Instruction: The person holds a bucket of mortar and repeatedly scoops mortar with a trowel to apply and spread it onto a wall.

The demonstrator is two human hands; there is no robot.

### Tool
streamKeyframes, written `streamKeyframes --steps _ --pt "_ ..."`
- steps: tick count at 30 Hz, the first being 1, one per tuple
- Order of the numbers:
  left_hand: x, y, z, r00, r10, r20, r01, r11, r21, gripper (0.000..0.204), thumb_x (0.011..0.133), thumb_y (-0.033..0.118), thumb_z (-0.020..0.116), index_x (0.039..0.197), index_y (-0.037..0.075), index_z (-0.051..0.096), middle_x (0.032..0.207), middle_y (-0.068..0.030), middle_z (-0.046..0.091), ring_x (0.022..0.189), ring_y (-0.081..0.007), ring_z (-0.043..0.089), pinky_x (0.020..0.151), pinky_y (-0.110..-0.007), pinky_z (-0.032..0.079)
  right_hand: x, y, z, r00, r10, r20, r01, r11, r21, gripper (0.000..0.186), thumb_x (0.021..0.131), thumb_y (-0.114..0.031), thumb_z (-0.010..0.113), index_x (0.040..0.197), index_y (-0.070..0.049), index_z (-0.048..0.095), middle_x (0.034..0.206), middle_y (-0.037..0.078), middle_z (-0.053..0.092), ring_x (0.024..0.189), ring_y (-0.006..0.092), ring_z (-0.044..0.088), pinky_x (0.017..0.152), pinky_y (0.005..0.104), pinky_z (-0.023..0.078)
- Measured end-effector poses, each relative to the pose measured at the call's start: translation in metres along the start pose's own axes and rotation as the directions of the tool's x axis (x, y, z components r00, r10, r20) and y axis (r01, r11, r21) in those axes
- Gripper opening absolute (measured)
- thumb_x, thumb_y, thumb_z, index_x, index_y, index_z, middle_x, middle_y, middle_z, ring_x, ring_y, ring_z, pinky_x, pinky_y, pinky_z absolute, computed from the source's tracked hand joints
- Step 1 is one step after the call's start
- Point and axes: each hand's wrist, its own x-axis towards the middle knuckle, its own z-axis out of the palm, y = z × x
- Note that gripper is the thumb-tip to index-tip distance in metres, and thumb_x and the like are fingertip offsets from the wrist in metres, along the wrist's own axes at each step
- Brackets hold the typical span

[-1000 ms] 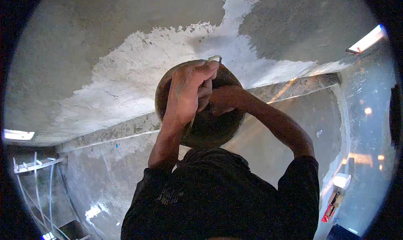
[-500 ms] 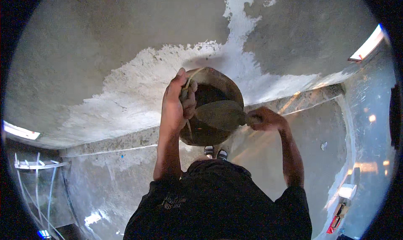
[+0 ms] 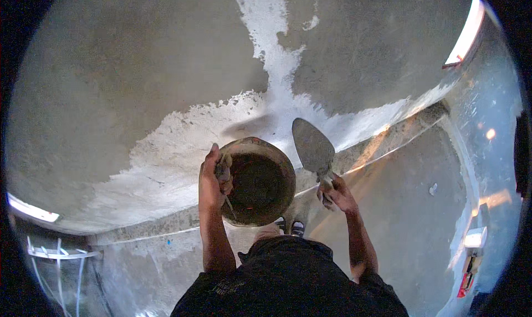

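Before the patchy grey-and-white plaster wall [image 3: 221, 67], a round dark bucket [image 3: 261, 146] is gripped by the curled left hand [image 3: 213, 181], and, just right of it, a grey leaf-shaped metal trowel [image 3: 312, 146] by the closed right hand [image 3: 337, 194].

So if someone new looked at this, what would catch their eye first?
Probably the round dark container at the centre, held at its left edge by the left fingers. Just to its right is a grey trowel in the right fingers, its blade pointing up and away. Beyond both, a bright pale patch with ragged edges stands out on the grey wall.
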Motion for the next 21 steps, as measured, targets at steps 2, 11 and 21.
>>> streamKeyframes --steps 2,11,21 --pt "-0.002 -0.001 -0.007 0.998 0.059 0.025 -0.058 0.998 -0.022 0.04 0.084 0.049 0.05 0.072 0.011 0.053 0.047 0.0073 0.035 0.035 -0.0043 0.027 0.034 -0.021 0.016 0.016 -0.002 0.007 0.992 -0.034 -0.124 0.0 0.963 -0.271 0.043 0.088 -0.033 0.053 0.117 -0.001 0.049 0.09 0.007 0.06 0.082 0.0146 0.056 0.072 0.0294 0.047" --pt "0.023 -0.007 -0.047 0.998 0.06 -0.004 -0.06 0.998 -0.024 0.039 0.087 0.046 0.046 0.075 0.011 0.056 0.055 0.0051 0.045 0.036 -0.007 0.032 0.033 -0.022 0.021 0.09 -0.006 0.077 0.983 -0.157 -0.099 0.174 0.966 0.192 0.029 0.094 -0.033 0.041 0.094 -0.005 0.051 0.066 0.005 0.053 0.05 0.0125 0.05 0.044 0.0275 0.042" --pt "0.046 0.0 -0.085 0.999 0.006 -0.048 -0.009 0.998 -0.062 0.034 0.086 0.04 0.049 0.091 0.009 0.061 0.066 0.0047 0.052 0.05 -0.0059 0.044 0.043 -0.021 0.032 0.152 0.022 0.119 0.957 -0.249 -0.147 0.261 0.963 0.067 0.028 0.092 -0.033 0.046 0.079 -0.008 0.048 0.056 -0.001 0.048 0.04 0.0075 0.041 0.036 0.0231 0.033"
